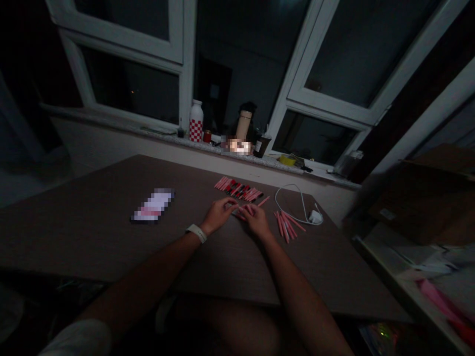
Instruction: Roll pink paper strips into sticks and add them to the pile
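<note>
My left hand (218, 215) and my right hand (257, 221) meet above the middle of the table, with the fingers of both closed. A slim pink pen (249, 209) shows among the fingers of my right hand. My left fingertips pinch a small, pale piece close by; its kind is too dim and small to make out. Just beyond my hands lies a row of pink, red and black pens (237, 189). To the right of my right hand is a loose fan of pink pens (286, 226).
A white charger (315, 216) with its looped cable (293, 186) lies at the right. A phone (153, 205) lies at the left of the table (92, 227). On the windowsill stand a checkered bottle (196, 122), a beige flask (244, 123) and a dark cup (261, 145).
</note>
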`<control>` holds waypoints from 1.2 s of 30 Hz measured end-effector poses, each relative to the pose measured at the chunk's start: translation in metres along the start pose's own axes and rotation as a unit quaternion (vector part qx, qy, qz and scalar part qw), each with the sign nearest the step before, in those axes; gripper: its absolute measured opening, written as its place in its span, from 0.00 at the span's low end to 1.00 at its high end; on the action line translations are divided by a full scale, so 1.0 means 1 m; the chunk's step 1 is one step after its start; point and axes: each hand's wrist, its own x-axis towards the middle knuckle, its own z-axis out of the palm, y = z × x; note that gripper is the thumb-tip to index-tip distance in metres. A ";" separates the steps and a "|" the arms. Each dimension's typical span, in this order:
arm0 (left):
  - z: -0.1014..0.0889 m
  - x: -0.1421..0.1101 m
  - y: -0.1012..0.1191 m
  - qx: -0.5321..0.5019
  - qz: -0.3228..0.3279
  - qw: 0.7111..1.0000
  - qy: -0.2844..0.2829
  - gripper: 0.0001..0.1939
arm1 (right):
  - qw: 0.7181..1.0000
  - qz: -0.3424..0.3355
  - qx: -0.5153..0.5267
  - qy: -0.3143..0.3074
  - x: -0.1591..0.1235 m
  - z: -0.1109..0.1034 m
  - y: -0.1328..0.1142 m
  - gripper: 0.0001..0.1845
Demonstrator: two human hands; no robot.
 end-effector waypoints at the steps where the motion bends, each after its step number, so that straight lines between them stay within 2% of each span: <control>1: 0.001 0.000 -0.001 -0.006 -0.002 1.000 -0.002 0.12 | 1.000 0.002 0.013 -0.002 0.000 0.000 0.000 0.24; 7: 0.004 0.001 0.001 -0.069 -0.019 0.997 -0.014 0.12 | 0.999 0.007 0.051 -0.011 0.001 0.003 0.000 0.26; 12: 0.006 0.002 0.002 -0.128 -0.028 0.991 -0.012 0.10 | 1.000 0.001 0.018 -0.014 0.002 0.003 0.004 0.20; 16: 0.005 0.002 0.000 -0.129 -0.033 0.991 0.013 0.10 | 0.999 0.022 0.023 -0.006 0.005 0.002 0.010 0.21; 20: 0.004 0.002 -0.001 -0.113 -0.040 0.992 0.023 0.12 | 0.993 0.077 0.087 0.026 0.010 0.002 0.013 0.25; 24: 0.004 0.002 -0.001 -0.100 -0.040 0.994 0.018 0.13 | 0.984 0.114 0.131 0.037 0.012 0.001 0.010 0.25; 30: 0.006 0.002 -0.003 -0.116 -0.040 0.992 0.030 0.12 | 0.985 0.120 0.084 0.092 0.009 -0.007 0.007 0.24; 34: 0.006 0.003 -0.004 -0.147 -0.047 0.987 0.035 0.12 | 0.980 0.125 0.131 0.083 0.009 -0.008 0.007 0.24; 36: 0.005 0.004 -0.003 -0.159 -0.059 0.984 0.050 0.12 | 0.983 0.117 0.120 0.080 0.008 -0.007 0.006 0.23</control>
